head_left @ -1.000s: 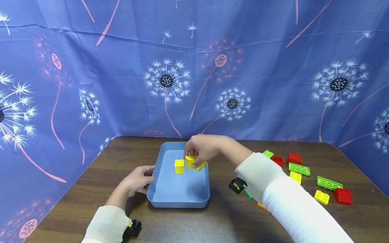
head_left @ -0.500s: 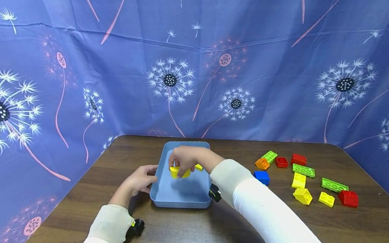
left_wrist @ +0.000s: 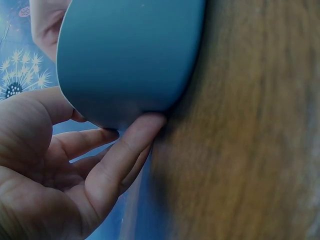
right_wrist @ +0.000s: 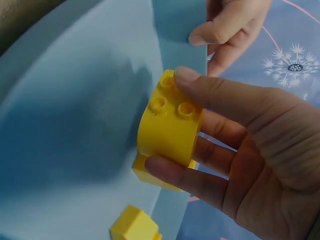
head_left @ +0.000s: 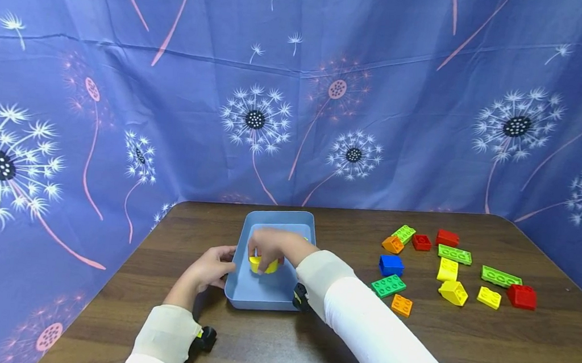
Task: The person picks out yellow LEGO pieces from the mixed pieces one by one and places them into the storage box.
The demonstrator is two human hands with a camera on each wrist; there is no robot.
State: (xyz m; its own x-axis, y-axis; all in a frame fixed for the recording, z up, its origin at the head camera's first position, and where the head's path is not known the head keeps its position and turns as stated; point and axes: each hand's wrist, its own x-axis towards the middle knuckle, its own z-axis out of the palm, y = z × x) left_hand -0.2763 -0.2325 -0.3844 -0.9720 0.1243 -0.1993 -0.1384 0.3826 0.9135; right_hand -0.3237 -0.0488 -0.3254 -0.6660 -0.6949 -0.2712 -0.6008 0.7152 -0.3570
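My right hand is inside the blue tray, pinching a yellow curved brick between thumb and fingers, its studs facing the thumb side. A second yellow brick sits right by it, partly hidden under it and the fingers; whether the two are joined I cannot tell. Another yellow brick lies farther along the tray floor. At the tray's left wall, my left hand grips the side, thumb at the rim and other fingers against the outside.
Right of the tray lie loose bricks: a blue one, a dark green one, orange ones, and several yellow, red and light green ones. A patterned blue cloth hangs behind the wooden table.
My right hand has carried the yellow curved brick left and nearer within the tray, down over the brick there. My left hand keeps its hold on the tray.
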